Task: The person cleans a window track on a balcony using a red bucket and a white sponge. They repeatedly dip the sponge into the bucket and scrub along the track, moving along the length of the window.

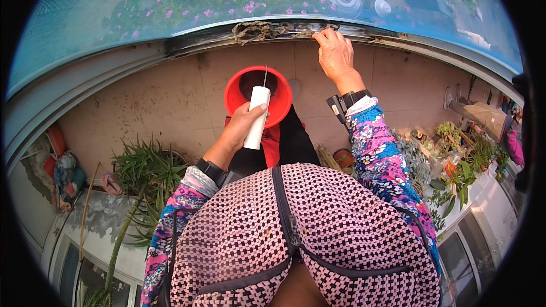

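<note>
My left hand (239,130) is wrapped around a white cylindrical handle (257,121), with the thumb along its side. A thin metal rod or blade (265,76) sticks out from its top, above a red bucket (280,108) that has dark contents. Ahead and to the right, my right hand (338,57) reaches to the dirty window track (200,41), its fingers closed on the end of a grimy wet rag (254,33). The rest of the rag lies bunched along the track to the left.
A blue-tinted screen or pane (85,25) stands beyond the track, with pink flowers (249,7) behind it. Spiky aloe-like plants (149,164) are at the left, and more potted plants (465,175) at the right. Tiled surface (145,98), marked with dirt, surrounds the bucket.
</note>
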